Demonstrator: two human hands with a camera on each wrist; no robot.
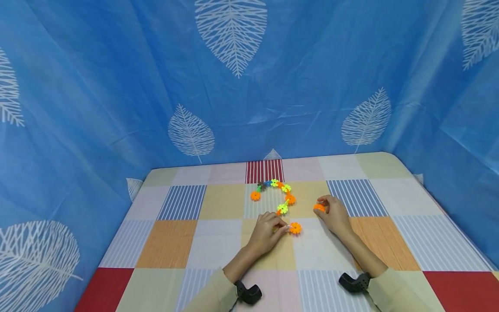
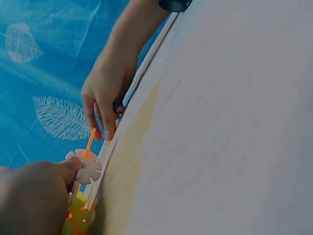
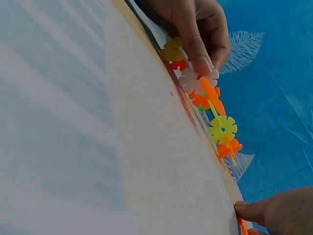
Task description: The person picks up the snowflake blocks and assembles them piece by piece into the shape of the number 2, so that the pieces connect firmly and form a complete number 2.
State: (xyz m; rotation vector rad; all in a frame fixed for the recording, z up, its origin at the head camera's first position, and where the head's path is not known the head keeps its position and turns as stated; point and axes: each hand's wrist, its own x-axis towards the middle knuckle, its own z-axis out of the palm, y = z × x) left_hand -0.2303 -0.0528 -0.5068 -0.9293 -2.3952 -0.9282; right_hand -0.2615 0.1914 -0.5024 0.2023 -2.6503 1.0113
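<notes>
My left hand (image 1: pixel 267 234) pinches a white notched flower disc (image 3: pixel 191 81) between thumb and fingers. An orange flower disc (image 1: pixel 295 228) stands slotted into it, seen edge-on in the left wrist view. Beyond that hand curves a chain of linked flower discs (image 1: pixel 286 188) in yellow, orange, blue, black and green, with an orange disc (image 1: pixel 255 196) at its far-left end. The link from the chain's near end to the white disc is partly hidden by my fingers. To the right, my right hand (image 1: pixel 334 214) pinches another orange flower disc (image 1: pixel 319 207), partly covered by the fingertips, apart from the chain.
A patchwork-print cloth (image 1: pixel 163 243) covers the table. Blue curtains (image 1: pixel 296 86) with white leaf prints hang behind it and at both sides. Each wrist wears a black strapped device, such as the left one (image 1: pixel 248 293).
</notes>
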